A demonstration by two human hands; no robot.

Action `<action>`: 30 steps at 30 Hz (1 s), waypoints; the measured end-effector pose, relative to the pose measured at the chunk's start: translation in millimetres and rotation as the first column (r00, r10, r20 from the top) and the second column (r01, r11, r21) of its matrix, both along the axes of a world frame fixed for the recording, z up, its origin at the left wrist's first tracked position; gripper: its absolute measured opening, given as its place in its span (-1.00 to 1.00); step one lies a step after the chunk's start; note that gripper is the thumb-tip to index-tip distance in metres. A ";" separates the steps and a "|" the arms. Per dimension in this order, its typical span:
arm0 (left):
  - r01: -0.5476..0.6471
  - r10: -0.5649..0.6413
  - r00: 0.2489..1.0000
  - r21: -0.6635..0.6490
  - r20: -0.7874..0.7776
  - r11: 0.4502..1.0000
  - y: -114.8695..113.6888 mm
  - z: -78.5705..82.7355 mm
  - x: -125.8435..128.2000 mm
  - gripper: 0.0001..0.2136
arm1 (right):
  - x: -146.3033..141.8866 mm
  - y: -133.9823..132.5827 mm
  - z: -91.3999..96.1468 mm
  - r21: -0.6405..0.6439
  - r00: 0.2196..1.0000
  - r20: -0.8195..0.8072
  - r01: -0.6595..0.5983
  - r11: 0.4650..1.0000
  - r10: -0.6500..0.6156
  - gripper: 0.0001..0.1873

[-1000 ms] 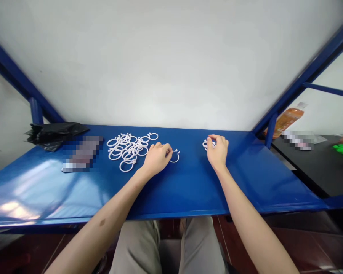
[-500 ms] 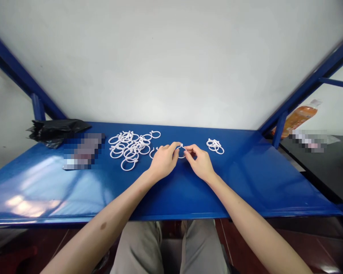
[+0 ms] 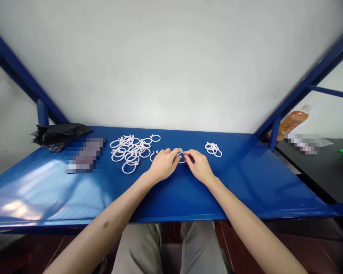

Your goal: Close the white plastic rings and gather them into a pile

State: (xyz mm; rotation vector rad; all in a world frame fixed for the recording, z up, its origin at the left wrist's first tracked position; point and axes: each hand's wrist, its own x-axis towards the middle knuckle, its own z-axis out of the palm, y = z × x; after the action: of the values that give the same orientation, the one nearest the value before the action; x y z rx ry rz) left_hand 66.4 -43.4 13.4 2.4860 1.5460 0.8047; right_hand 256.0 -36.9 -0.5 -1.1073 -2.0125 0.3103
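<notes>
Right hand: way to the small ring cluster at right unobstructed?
Likely yes: only blue tabletop shows between the right hand and the small ring cluster, though that hand appears occupied with another ring.

Left forearm (image 3: 111, 219) and right forearm (image 3: 242, 213) both bare, reaching forward, converging. Left grip (image 3: 164, 164) back-side up, closed in a pinch; right grip (image 3: 199, 165) also pinched, just beside it. Legs (image 3: 138, 249) slightly apart, below.
</notes>
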 end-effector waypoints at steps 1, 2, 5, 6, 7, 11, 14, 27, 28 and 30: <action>-0.014 0.014 1.000 0.036 -0.025 0.999 2.1 1.7 -3.1 -0.71 | 3.4 3.2 1.0 0.017 0.999 0.010 0.034 0.999 -0.035 -0.79; -0.031 0.034 0.998 0.070 -0.048 0.997 4.3 3.3 -7.3 -0.70 | 8.8 7.1 2.0 0.043 0.996 0.021 0.087 0.995 -0.088 -0.77; -0.174 0.191 0.973 0.136 -0.127 0.975 11.0 5.4 -24.0 -0.65 | 36.4 20.3 4.9 0.120 0.925 0.021 0.375 0.919 -0.380 -0.71; -0.221 0.244 0.955 0.145 -0.169 0.964 12.7 5.0 -29.4 -0.64 | 47.7 24.4 5.3 0.114 0.868 0.012 0.492 0.863 -0.496 -0.70; -0.247 0.273 0.938 0.143 -0.213 0.958 14.2 4.0 -34.1 -0.65 | 58.9 28.0 5.4 0.088 0.801 0.011 0.595 0.799 -0.598 -0.69; -0.218 0.233 0.929 0.083 -0.289 0.972 17.0 -1.3 -41.8 -0.67 | 88.4 36.3 3.0 -0.075 0.604 0.079 0.797 0.599 -0.793 -0.70; -0.172 0.184 0.941 0.065 -0.283 0.983 17.6 -3.3 -38.6 -0.66 | 91.7 37.7 1.4 -0.157 0.573 0.139 0.818 0.554 -0.808 -0.70; -0.209 0.212 0.918 0.045 -0.335 0.977 13.6 3.6 -30.2 -0.79 | 91.1 39.2 1.8 -0.018 0.566 0.128 0.822 0.569 -0.814 -0.64; -0.205 0.205 0.924 0.034 -0.322 0.978 12.6 5.2 -28.2 -0.79 | 87.3 37.1 4.8 0.042 0.570 0.117 0.815 0.578 -0.813 -0.64; -0.194 0.187 0.946 0.001 -0.266 0.981 10.1 7.5 -22.5 -0.81 | 75.3 31.1 11.5 0.145 0.646 0.076 0.746 0.650 -0.759 -0.65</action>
State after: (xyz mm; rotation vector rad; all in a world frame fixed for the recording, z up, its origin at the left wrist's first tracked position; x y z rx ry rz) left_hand 43.8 -33.3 20.9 2.5385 1.8943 0.4830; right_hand 331.3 -5.8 10.9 -1.8227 -1.4554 -0.3149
